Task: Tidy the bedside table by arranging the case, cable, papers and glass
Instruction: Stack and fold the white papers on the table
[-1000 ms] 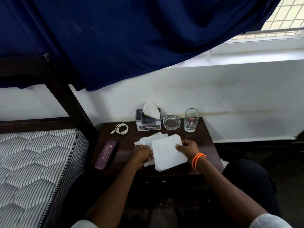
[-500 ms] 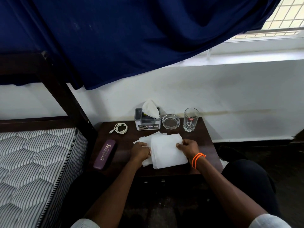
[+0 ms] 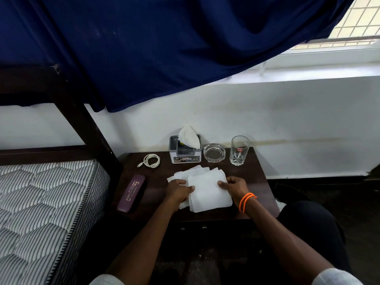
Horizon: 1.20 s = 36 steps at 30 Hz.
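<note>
**Now squaring the papers between two hands**

Plainly the step in hand is the papers [image 3: 207,190]: a loose stack of white sheets lies on the dark bedside table [image 3: 257,177], fanned at its far-left corner so that several edges stick out beyond the top sheet. The left hand [image 3: 178,191] presses against the stack's left edge with fingers curled onto the top sheet, and the right hand [image 3: 233,187], an orange band [image 3: 246,201] on its wrist, holds the right edge the same way. Both hands are closed on the paper, one at each side, with the stack flat on the table between them.

Left of the left hand, near the table's edge, lies the purple case [image 3: 131,193], angled and untouched. Beyond the hands, toward the wall, the coiled white cable [image 3: 151,160] sits far-left, then a tissue box [image 3: 185,151], a glass ashtray [image 3: 214,152] and the drinking glass [image 3: 239,150] standing upright beyond the right hand. None of them touches the papers.

By my reading the papers are only partly gathered. The next move calls for drawing the stray far-left sheets under the top one and pushing both sides inward until the edges line up. Thin sheets may slide or buckle, so light, even pressure would serve best. The case, cable and glass may still need placing afterwards.
</note>
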Available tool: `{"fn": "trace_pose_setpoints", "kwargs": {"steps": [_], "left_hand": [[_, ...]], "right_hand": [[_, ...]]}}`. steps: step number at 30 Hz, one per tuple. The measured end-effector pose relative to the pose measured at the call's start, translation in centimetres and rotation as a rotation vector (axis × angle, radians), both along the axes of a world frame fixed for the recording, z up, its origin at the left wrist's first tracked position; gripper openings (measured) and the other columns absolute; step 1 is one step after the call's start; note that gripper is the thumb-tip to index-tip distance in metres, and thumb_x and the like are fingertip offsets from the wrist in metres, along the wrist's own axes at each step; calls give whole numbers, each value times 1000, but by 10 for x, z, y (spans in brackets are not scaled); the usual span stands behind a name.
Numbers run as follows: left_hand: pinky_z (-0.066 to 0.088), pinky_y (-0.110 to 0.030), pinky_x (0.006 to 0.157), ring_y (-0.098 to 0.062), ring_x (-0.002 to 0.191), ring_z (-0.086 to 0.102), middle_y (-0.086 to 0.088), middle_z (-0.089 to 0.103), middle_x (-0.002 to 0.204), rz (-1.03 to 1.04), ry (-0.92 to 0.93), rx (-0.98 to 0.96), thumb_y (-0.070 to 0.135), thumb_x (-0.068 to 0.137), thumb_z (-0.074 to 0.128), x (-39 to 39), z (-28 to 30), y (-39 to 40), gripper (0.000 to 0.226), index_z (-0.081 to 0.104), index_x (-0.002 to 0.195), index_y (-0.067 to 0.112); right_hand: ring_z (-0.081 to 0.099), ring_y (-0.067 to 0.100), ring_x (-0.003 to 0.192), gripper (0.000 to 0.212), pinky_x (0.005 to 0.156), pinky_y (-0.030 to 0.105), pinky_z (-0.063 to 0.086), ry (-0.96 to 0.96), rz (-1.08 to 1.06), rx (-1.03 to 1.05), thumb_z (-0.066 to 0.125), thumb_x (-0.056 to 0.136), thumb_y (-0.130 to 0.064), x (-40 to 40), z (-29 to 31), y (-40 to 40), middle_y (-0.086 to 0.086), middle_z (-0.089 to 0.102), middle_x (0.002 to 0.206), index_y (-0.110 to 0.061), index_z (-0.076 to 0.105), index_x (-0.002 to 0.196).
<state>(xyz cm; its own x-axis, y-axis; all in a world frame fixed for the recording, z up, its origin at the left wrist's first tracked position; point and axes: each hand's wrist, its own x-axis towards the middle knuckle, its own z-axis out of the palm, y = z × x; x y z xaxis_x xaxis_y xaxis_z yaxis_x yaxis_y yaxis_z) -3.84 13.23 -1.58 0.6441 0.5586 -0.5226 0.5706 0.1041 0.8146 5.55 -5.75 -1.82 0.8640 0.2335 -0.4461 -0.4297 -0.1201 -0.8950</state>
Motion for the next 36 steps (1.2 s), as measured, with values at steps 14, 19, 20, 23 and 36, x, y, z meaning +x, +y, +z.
{"fn": "trace_pose_setpoints", "kwargs": {"steps": [14, 19, 20, 23, 36], "left_hand": [[51, -34, 100, -28, 119, 65, -11, 68, 131, 51, 87, 412, 8, 90, 59, -11, 11, 18, 38, 67, 126, 14], [47, -30, 103, -27, 125, 62, -8, 66, 135, -119, 130, 522, 5, 85, 56, -19, 6, 21, 43, 67, 125, 19], [48, -29, 102, -27, 124, 63, -8, 68, 133, -155, 131, 525, 5, 84, 57, -20, 6, 22, 42, 68, 123, 17], [48, -29, 101, -28, 122, 64, -12, 68, 131, -219, 149, 546, 8, 83, 66, -19, 4, 24, 45, 67, 127, 13], [47, -29, 72, -25, 92, 71, -8, 76, 93, -239, 144, 461, 31, 82, 79, -10, -1, 20, 19, 71, 78, 14]], "right_hand": [[62, 23, 70, 18, 72, 36, 56, 2, -5, -73, 74, 80, 10, 1, -4, 17, 17, 68, 85, 1, 67, 95], [61, 20, 74, 7, 75, 37, 55, -158, 84, -311, 79, 77, -3, -1, -7, 31, 10, 70, 78, -5, 73, 79], [58, 19, 71, 8, 71, 34, 52, -210, 117, -370, 79, 77, -6, -1, -6, 32, 6, 67, 71, -6, 71, 73], [51, 20, 63, 30, 61, 24, 34, -360, 187, -530, 76, 76, -9, -6, -4, 37, -7, 50, 51, -15, 55, 55], [47, 22, 69, 41, 69, 21, 34, -440, 236, -632, 69, 78, -8, -9, -3, 41, -2, 48, 62, -21, 40, 52]]}}
